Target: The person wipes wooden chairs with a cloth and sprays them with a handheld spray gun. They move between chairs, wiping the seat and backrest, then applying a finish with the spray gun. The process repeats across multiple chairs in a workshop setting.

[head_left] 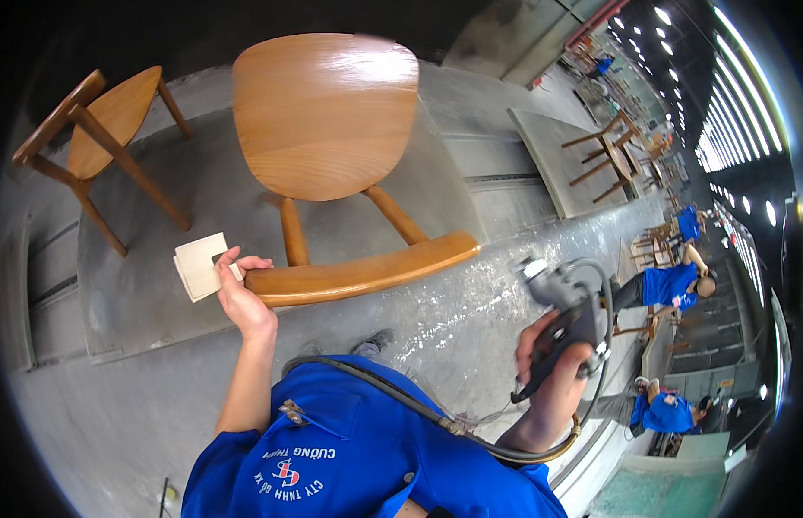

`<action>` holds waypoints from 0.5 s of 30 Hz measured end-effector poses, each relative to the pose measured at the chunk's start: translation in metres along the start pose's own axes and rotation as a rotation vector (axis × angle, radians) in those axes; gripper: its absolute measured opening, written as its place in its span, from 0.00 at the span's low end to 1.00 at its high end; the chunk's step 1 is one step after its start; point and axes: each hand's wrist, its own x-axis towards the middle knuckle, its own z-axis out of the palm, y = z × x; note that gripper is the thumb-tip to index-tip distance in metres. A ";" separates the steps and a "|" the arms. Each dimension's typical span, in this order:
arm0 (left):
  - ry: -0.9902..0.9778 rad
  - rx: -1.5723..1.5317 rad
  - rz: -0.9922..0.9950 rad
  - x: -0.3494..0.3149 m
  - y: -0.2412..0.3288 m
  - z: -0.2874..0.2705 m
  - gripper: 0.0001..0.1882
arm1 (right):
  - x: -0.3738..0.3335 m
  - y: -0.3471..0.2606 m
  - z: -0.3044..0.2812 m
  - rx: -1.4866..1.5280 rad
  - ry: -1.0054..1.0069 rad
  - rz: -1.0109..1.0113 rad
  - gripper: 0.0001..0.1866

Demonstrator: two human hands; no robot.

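One brown chair stands ahead, its backrest nearest the person; the left hand pinches a cream pad by the backrest's left end, while the right hand, apart from the chair, wraps around a spray gun.

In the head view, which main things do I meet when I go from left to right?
Leftmost wooden chair, folded pale sheet, large wooden chair in the middle, dark hand tool with a hose, co-worker with a raised arm.
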 end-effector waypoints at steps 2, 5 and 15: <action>-0.039 -0.001 0.088 0.001 -0.004 0.001 0.23 | 0.004 0.011 -0.014 -0.005 0.211 0.006 0.35; -0.076 0.093 0.251 0.010 -0.012 0.002 0.24 | -0.003 0.036 -0.037 0.121 0.407 0.092 0.33; -0.155 0.367 0.529 0.092 -0.001 0.071 0.22 | -0.051 0.095 -0.066 0.150 0.463 0.428 0.28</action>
